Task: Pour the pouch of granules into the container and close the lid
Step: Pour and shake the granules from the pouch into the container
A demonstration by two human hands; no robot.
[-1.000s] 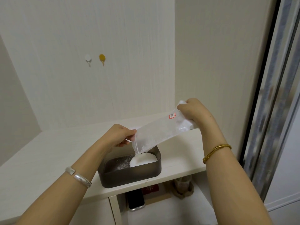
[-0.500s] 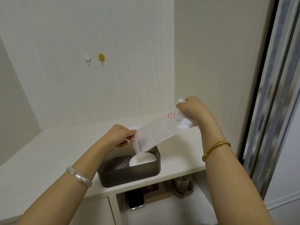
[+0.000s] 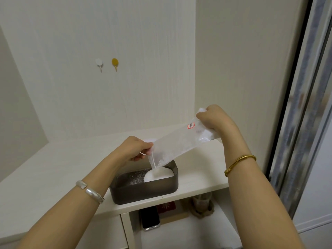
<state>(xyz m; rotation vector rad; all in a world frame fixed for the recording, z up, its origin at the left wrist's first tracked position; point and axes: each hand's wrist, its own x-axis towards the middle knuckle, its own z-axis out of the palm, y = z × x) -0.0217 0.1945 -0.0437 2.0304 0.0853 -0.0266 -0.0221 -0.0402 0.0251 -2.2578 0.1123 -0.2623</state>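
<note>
A clear plastic pouch (image 3: 181, 141) with a small red label slants down to the left over a dark rectangular container (image 3: 143, 192) at the shelf's front edge. My right hand (image 3: 213, 119) grips the pouch's raised upper end. My left hand (image 3: 133, 148) pinches its lower open corner just above the container. White granules (image 3: 159, 174) stream from that corner onto a white heap in the container's right half. The left half shows a dark speckled floor. A pale edge behind my left hand may be the lid; I cannot tell.
The container stands on a pale wooden shelf (image 3: 45, 169) set in a corner alcove. Two wall hooks, white (image 3: 99, 62) and yellow (image 3: 115, 62), hang above. Below the shelf lie a phone (image 3: 150, 221), a red item and a brown jar. A sliding door frame (image 3: 298, 123) rises at the right.
The pouch's upper end with my right hand has shifted slightly; the white heap in the container has grown a little. My left hand stays at the open corner.
</note>
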